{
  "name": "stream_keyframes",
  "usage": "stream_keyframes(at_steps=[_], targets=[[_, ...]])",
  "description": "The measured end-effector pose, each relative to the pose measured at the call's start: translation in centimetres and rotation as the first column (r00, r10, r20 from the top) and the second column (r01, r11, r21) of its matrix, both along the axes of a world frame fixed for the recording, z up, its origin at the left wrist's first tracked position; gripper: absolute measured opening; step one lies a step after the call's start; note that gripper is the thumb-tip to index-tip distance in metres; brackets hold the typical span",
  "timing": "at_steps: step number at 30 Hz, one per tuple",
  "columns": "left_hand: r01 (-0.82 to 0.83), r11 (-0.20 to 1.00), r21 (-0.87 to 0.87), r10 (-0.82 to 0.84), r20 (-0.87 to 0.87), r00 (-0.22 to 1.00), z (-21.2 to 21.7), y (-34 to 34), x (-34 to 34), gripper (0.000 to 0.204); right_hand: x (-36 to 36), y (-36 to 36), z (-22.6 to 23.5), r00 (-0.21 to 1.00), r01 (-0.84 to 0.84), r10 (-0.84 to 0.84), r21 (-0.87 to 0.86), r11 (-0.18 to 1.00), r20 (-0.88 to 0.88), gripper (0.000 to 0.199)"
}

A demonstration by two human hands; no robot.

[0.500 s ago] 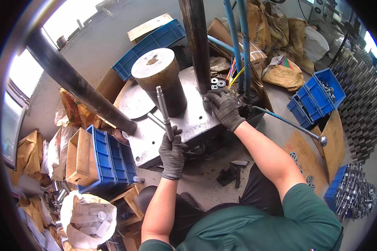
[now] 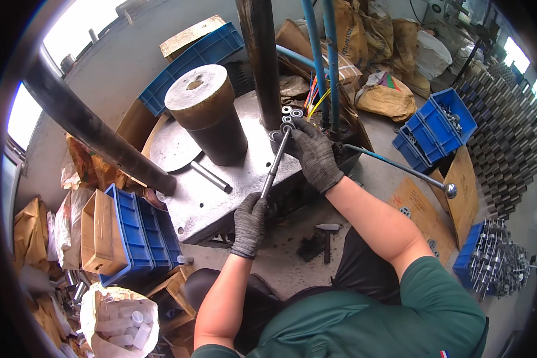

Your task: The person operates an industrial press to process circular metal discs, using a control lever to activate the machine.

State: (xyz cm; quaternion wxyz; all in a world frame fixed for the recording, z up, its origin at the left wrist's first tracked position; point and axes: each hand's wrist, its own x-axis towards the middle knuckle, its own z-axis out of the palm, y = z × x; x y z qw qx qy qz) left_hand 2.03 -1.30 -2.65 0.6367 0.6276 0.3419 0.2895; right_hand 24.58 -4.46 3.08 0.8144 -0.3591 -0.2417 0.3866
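My left hand (image 2: pixel 250 224), in a grey knit glove, is closed round the lower end of a stepped metal shaft (image 2: pixel 274 170), which tilts up and away to the right. At the shaft's upper end sits a small bearing ring (image 2: pixel 287 127). My right hand (image 2: pixel 317 156), gloved too, has its fingers closed at that ring; the fingers partly hide how far the ring is over the tip. Just beyond lie more bearings (image 2: pixel 295 113) on the metal press table (image 2: pixel 185 206). A plain metal rod (image 2: pixel 212 178) rests on the table, left of the shaft.
A thick steel cylinder (image 2: pixel 212 128) stands on the table between dark press columns (image 2: pixel 261 65). A lever with a ball end (image 2: pixel 450 190) reaches out right. Blue crates (image 2: pixel 140 230) stand left, and another blue crate (image 2: pixel 438 131) right. A hammer (image 2: pixel 327 244) is on the floor.
The shaft has swung from upright to leaning right, its tip now at the bearing by my right hand. My right hand has moved slightly, bringing the ring to the tip. The view has shifted.
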Motion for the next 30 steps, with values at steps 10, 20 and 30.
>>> stream_keyframes(at_steps=[10, 20, 30], targets=[[-0.051, 0.995, 0.084, 0.051, 0.007, 0.999, -0.2, -0.5, 0.2, 0.023, -1.0, -2.0, 0.9, 0.999, 0.008, -0.011, 0.053, 0.999, 0.051, 0.034], [-0.01, 0.986, 0.164, -0.003, 0.079, 0.997, -1.4, -1.3, 0.5, 0.027, 0.2, -4.6, 0.9, 0.98, -0.171, 0.176, 0.055, 0.984, -0.092, 0.031], [0.211, 0.975, 0.064, -0.216, 0.094, 0.972, -0.6, -3.7, 1.6, 0.029, 1.4, -8.4, 0.0, 0.847, -0.367, 0.512, -0.538, 0.759, 0.145, 0.049]])
